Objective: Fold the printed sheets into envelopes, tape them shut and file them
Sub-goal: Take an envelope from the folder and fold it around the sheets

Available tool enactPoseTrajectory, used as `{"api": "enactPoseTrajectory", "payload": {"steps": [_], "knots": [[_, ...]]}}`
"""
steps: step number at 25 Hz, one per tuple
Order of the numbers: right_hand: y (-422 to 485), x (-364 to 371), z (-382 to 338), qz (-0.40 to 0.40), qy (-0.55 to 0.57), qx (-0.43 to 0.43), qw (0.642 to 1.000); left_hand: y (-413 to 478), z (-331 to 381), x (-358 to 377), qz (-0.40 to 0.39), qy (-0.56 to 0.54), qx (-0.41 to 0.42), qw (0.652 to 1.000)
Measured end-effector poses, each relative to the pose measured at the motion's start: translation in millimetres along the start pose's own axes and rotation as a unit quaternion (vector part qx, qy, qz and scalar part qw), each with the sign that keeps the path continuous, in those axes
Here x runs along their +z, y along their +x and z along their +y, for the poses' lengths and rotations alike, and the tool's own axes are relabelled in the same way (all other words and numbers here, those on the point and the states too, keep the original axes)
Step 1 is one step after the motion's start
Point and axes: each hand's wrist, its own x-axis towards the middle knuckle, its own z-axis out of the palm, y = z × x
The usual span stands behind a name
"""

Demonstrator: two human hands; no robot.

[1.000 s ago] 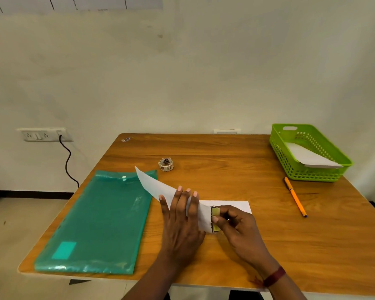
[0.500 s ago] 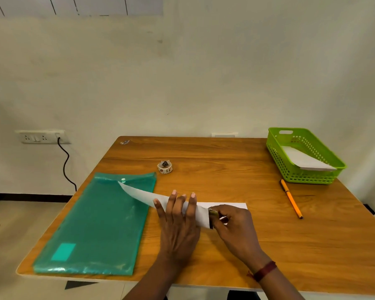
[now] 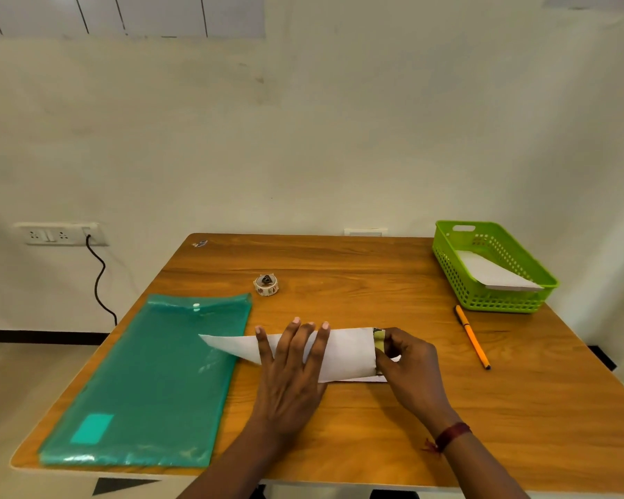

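A green plastic folder (image 3: 148, 383) lies flat at the table's (image 3: 519, 408) left, with a small tape roll (image 3: 266, 284) beyond it. The left hand (image 3: 289, 369) presses flat, fingers spread, on the folded white sheet (image 3: 343, 354) at the middle, while the right hand (image 3: 407, 369) pinches a tape strip (image 3: 379, 342) at its right edge. An orange pen (image 3: 472, 336) and a green basket (image 3: 490, 268) holding 1 envelope (image 3: 490, 273) sit at the right.

Folded sheet (image 3: 343, 351) near the table's (image 3: 375, 282) front edge, plastic folder (image 3: 152, 376) left of the sheet, tape roll (image 3: 266, 284) behind it, pen (image 3: 472, 336) to its right, basket (image 3: 490, 266) behind the pen, an envelope (image 3: 490, 273) in the basket.
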Motion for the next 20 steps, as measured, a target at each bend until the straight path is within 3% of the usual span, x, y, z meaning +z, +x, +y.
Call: {"api": "enactPoseTrajectory", "payload": {"steps": [5, 9, 13, 16, 20], "knots": [[4.7, -7.9, -7.0, -0.089, 0.217, 0.101, 0.967, 15.8, -12.3, -13.6, -0.005, -0.003, 0.039, 0.999], [6.8, -2.3, -15.4, -0.132, 0.172, 0.056, 0.975, 16.2, -19.5, -16.8, 0.015, -0.007, 0.084, 0.996], [11.9, 3.2, -17.6, -0.048, 0.078, 0.015, 0.996, 15.8, -26.4, -20.2, 0.027, 0.003, 0.088, 0.996], [14.4, 0.5, -15.3, -0.018, 0.085, 0.033, 0.996, 18.5, -34.0, -24.6, 0.022, 0.007, 0.079, 0.997], [16.8, -4.5, -3.2, -0.039, 0.160, 0.103, 0.981, 17.5, -54.4, -31.0, -0.035, 0.001, 0.071, 0.997]]}}
